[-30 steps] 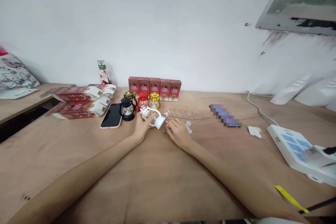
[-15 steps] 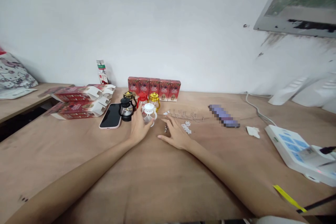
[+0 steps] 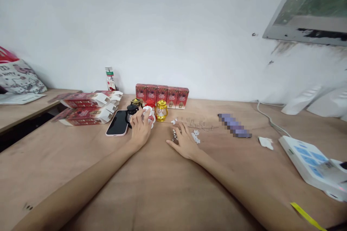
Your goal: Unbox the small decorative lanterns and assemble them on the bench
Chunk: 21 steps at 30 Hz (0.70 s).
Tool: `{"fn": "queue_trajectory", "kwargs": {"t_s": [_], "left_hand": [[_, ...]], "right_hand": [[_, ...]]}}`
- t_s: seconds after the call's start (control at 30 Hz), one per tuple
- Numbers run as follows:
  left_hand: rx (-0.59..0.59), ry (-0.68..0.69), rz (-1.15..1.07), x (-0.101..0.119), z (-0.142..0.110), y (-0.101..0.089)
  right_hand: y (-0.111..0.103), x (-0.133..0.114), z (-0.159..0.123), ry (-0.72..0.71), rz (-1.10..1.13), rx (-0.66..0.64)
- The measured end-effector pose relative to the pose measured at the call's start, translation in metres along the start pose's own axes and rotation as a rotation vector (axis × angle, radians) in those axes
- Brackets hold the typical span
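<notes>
My left hand (image 3: 140,130) is closed around a small white lantern (image 3: 152,117), partly hidden behind the fingers. Close by stand a black lantern (image 3: 132,109), a red lantern (image 3: 150,104), a gold lantern (image 3: 162,111) and a bronze-coloured one (image 3: 137,101). My right hand (image 3: 185,143) rests low over the table, fingers apart and nothing in them. Beside its thumb and fingers lies a little pile of small metal pieces (image 3: 175,136). Small white pieces (image 3: 195,137) are just right of that hand, and thin wire-like pieces (image 3: 199,124) lie beyond it.
Red printed boxes (image 3: 162,95) stand in a row by the wall. Opened red boxes (image 3: 86,110) are stacked at left, near a phone (image 3: 117,123). Rightward are a blurred purple object (image 3: 234,125), a crumpled white scrap (image 3: 265,143) and a power strip (image 3: 306,158) with its cord.
My left hand has moved left with the white lantern, towards the black one, uncovering the gold lantern. My right hand has stayed nearly in place. The view has shifted slightly.
</notes>
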State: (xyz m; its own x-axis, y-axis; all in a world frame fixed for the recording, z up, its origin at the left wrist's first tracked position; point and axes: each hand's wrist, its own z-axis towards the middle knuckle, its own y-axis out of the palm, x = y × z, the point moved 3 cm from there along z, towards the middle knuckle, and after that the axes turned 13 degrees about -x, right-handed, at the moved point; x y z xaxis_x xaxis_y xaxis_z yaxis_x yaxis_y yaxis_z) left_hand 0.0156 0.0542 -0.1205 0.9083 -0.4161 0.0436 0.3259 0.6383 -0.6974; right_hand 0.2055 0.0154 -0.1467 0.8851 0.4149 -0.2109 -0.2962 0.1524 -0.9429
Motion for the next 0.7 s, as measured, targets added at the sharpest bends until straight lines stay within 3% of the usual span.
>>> {"fn": "queue_trajectory", "kwargs": {"t_s": [0.2,0.4,0.47,0.57,0.7], "left_hand": [[-0.078,-0.002,-0.019,0.001,0.002,-0.001],[-0.048,0.164,-0.096,0.011,-0.007,-0.009],[-0.147,0.284,-0.168,0.026,-0.015,-0.014],[-0.390,0.425,-0.272,0.054,-0.027,-0.021],[-0.624,0.332,-0.384,0.075,-0.035,-0.024]], "right_hand": [[0.008,0.001,0.012,0.073,0.031,-0.066],[0.007,-0.003,0.016,-0.059,0.129,-0.071],[0.005,-0.005,0.013,-0.091,0.109,-0.020],[0.002,-0.006,0.007,-0.070,0.044,0.053],[0.005,-0.003,0.003,-0.005,0.043,-0.012]]}}
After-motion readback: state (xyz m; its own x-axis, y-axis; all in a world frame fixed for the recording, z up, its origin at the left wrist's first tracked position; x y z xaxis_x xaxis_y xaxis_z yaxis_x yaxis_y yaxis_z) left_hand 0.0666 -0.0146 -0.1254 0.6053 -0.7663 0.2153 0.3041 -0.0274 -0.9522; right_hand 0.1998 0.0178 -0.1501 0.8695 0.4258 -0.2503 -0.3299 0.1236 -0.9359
